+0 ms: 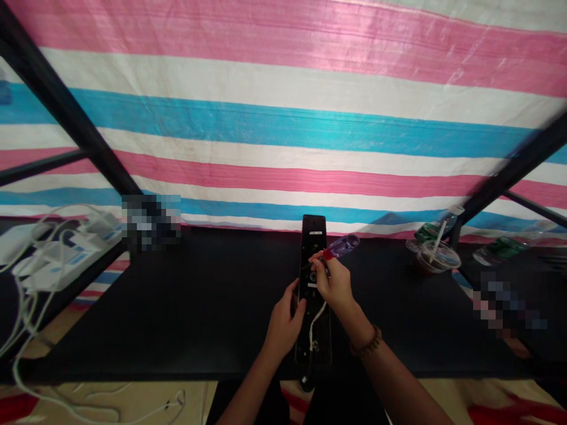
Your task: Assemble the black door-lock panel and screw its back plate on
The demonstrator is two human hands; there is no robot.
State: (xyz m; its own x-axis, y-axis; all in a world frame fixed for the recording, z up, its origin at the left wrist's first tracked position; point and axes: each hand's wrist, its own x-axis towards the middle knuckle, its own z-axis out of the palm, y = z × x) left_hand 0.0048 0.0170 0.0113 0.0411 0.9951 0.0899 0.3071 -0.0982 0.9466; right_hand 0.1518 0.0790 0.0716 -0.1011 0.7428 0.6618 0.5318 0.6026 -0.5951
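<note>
Long black panel in middle of black table, lengthwise, near end by table's front edge. Left hand grips panel's left side, thumb on top. Right hand closed round screwdriver, clear purple handle pointing up and right; cannot tell whether tip touches panel. White cable over panel's lower part. Cup with straw at right, bottle just behind.
</note>
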